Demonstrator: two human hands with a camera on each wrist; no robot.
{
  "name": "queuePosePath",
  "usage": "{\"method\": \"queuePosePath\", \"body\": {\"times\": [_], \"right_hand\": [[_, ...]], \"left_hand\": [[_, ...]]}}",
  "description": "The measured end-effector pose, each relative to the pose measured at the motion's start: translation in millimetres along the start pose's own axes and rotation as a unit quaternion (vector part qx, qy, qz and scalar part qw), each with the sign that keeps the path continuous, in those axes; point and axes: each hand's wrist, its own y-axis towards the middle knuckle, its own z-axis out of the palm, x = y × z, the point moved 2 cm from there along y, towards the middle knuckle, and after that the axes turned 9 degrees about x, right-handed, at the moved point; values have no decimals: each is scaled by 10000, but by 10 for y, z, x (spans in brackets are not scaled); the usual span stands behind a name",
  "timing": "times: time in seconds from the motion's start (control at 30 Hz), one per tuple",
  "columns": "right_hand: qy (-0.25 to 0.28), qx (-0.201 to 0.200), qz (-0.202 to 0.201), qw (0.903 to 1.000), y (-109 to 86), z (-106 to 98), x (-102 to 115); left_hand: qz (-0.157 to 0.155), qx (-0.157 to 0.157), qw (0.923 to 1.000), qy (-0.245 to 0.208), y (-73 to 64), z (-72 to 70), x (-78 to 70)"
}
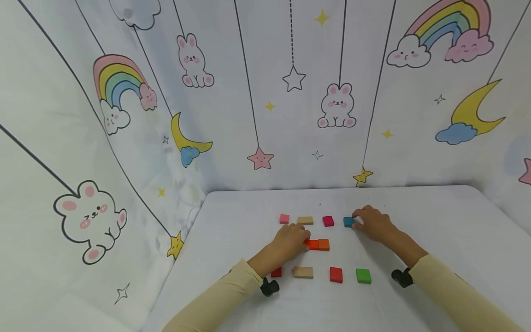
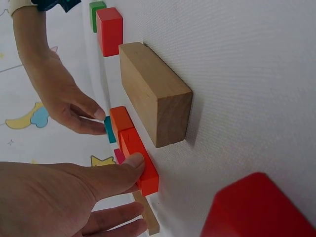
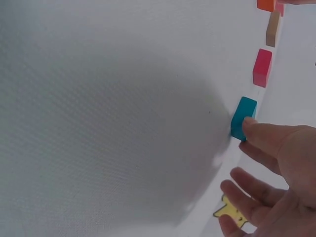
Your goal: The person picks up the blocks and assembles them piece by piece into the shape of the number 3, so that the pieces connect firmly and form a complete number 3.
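Note:
My left hand (image 1: 290, 240) pinches a red-orange block (image 2: 136, 157), the thumb on its near face and the other fingers partly hidden behind it. An orange block (image 1: 324, 245) sits against the right end of that block. Further right, my right hand (image 1: 374, 223) holds a blue block (image 3: 243, 118) at the end of the back row, thumb and index finger at its edge. Its remaining fingers are spread apart in the right wrist view. Left of the blue block stands a magenta block (image 1: 328, 221).
A pink block (image 1: 284, 219) and a wooden block (image 1: 305, 220) continue the back row. In front lie a red block (image 1: 275, 272) partly behind my left wrist, another wooden block (image 1: 303, 272), a second red block (image 1: 336, 275) and a green block (image 1: 363, 275) on the white table (image 1: 232, 216).

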Motion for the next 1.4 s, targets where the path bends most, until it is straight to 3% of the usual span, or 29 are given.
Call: {"method": "queuePosePath", "body": {"times": [0.53, 1.4], "right_hand": [[-159, -158, -110, 9997, -38, -1, 26], [48, 90, -241, 9997, -133, 60, 135]], "left_hand": [[73, -144, 9998, 91, -50, -53, -32], [104, -169, 9998, 84, -44, -37, -29]]}}
